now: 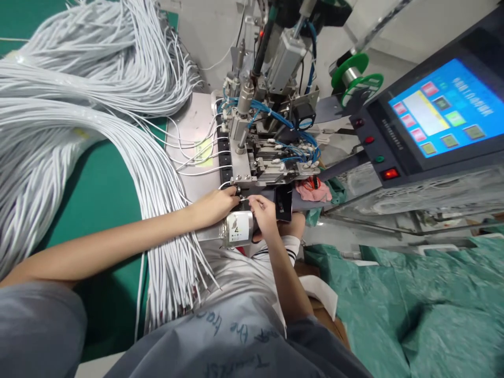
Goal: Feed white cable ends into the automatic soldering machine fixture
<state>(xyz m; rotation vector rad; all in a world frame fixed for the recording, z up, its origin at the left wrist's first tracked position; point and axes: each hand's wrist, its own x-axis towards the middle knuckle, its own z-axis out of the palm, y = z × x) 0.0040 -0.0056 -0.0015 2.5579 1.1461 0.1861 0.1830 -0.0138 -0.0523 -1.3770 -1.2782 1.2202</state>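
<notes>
My left hand [214, 207] reaches in to the front end of the machine's row of black clamps [225, 157], its fingers closed on a white cable, mostly hidden by them. A short thin cable end [244, 199] shows in the gap between my two hands. From the other side, my right hand [263, 214] pinches at this end with thumb and forefinger; the exact contact is too small to make out. Several white cables [208, 171] run into the clamps beside my left hand. Just below the fingers sits a metal block with a white label [238, 227].
Big bundles of white cables [98, 79] lie on a green table [106, 184] at left. Cylinders and blue air hoses [271, 113] rise above the clamps. A lit touch screen [449, 110], a green wire spool [356, 79], a dark phone-like slab [283, 203] and green sheeting [413, 294] are at right.
</notes>
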